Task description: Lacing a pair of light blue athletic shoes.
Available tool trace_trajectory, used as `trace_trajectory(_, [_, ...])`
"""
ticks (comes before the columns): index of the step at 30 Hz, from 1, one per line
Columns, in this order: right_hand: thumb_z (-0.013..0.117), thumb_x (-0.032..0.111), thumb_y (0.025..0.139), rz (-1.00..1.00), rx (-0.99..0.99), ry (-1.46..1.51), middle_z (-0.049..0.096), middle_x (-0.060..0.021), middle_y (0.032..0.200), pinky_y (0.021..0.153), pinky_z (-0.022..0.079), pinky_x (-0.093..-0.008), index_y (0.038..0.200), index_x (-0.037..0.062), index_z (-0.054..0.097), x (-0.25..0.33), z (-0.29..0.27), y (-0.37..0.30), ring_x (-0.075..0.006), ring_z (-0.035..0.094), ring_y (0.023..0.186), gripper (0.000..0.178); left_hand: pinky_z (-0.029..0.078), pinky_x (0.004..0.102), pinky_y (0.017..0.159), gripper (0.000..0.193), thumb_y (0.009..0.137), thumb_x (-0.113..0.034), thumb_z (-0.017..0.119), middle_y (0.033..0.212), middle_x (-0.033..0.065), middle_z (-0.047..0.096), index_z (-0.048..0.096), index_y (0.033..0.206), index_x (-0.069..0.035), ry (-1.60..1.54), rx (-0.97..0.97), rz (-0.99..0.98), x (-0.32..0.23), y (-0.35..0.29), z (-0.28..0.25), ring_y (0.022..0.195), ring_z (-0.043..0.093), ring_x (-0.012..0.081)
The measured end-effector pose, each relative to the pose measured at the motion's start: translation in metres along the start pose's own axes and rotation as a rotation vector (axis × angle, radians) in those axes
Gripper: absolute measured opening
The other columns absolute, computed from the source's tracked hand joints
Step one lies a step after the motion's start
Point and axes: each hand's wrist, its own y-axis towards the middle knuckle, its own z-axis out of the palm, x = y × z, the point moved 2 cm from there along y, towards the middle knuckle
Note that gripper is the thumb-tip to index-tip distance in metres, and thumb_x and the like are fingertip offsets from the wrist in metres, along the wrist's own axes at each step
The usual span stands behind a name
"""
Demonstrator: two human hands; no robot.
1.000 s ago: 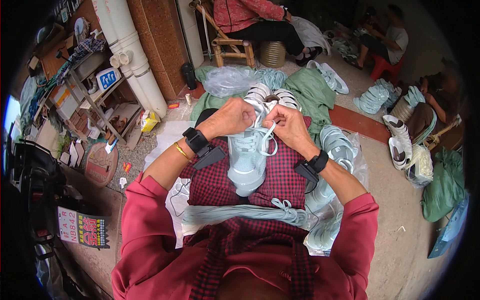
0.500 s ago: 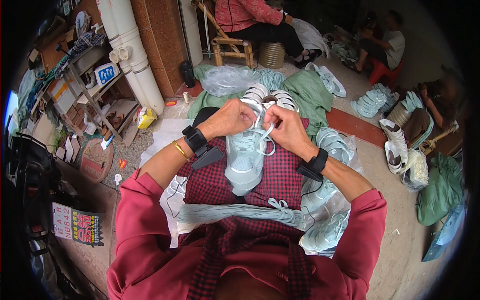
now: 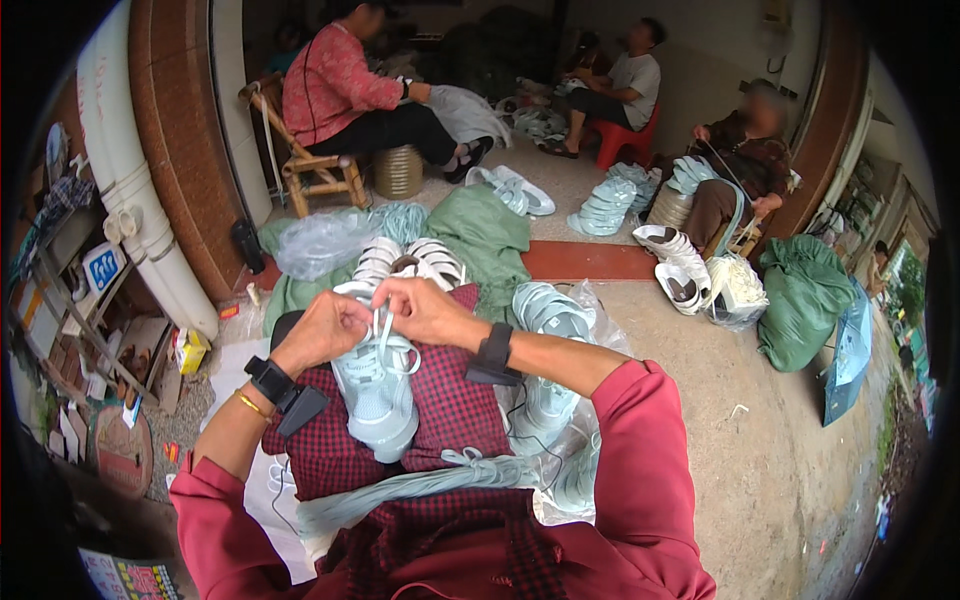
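A pale blue-green sneaker rests on the red-and-black checked cloth over my lap, its toe pointing toward me. Above its tongue, my right hand pinches a pale shoelace between thumb and fingers. Close beside it, my left hand is closed in a pinch at the lacing; its fingertips partly cover what they grip. One loop of lace hangs over the right side of the shoe. Across my lap, nearer to me, lies a tied bundle of pale laces.
Stacked pale shoe uppers lie to my right, white ones beyond my hands. Green sacks spread behind them. A shelf and white pipes stand left. Several people sit farther back; one in a patterned pink top.
The view has swung up and to the right, so the scene sits farther left and more of the people shows. Both hands stay at the laces, the right drawn closer over the left.
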Motion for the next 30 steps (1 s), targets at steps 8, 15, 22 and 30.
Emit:
trace_trajectory(8, [0.046,0.005,0.088,-0.126,0.039,-0.229,0.053,-0.0128,0.064,0.056,0.044,-0.0352,0.106,0.0075,0.059,0.020,0.005,-0.009,-0.0218,0.055,0.057,0.023,0.050,0.0428,0.062,0.010,0.069,0.002,0.057,0.067,0.0191,0.060,0.066,0.073,0.003,0.446,-0.261,0.317,-0.001,-0.011,-0.038,0.064,0.060,0.0372])
trace_trajectory(15, [0.048,0.004,0.090,-0.104,-0.045,-0.045,0.067,-0.0047,0.080,0.058,0.049,-0.0295,0.104,0.0071,0.066,-0.001,-0.005,-0.003,-0.0124,0.063,0.067,0.023,0.048,0.0416,0.072,0.005,0.073,-0.001,0.062,0.076,0.0178,0.059,0.065,0.076,0.002,0.610,-0.561,0.280,0.063,-0.036,-0.081,0.073,0.059,0.0351])
trace_trajectory(22, [0.057,0.010,0.095,0.138,0.123,0.048,0.064,-0.0010,0.088,0.058,0.050,-0.0205,0.103,0.0020,0.067,0.025,-0.013,-0.012,-0.0060,0.059,0.071,0.015,0.048,0.0358,0.063,0.013,0.082,0.001,0.062,0.075,0.0121,0.059,0.073,0.091,0.000,0.307,-0.618,0.146,0.035,-0.090,-0.077,0.064,0.058,0.0240])
trace_trajectory(30, [0.041,-0.012,0.079,0.029,0.079,-0.048,0.065,-0.0047,0.099,0.073,0.051,-0.0238,0.107,-0.0002,0.061,0.062,-0.034,-0.007,-0.0112,0.062,0.084,0.036,0.053,0.0215,0.061,0.015,0.090,-0.005,0.068,0.085,0.0049,0.070,0.073,0.103,0.001,-0.528,-0.401,0.110,0.029,-0.108,-0.051,0.068,0.063,0.0073])
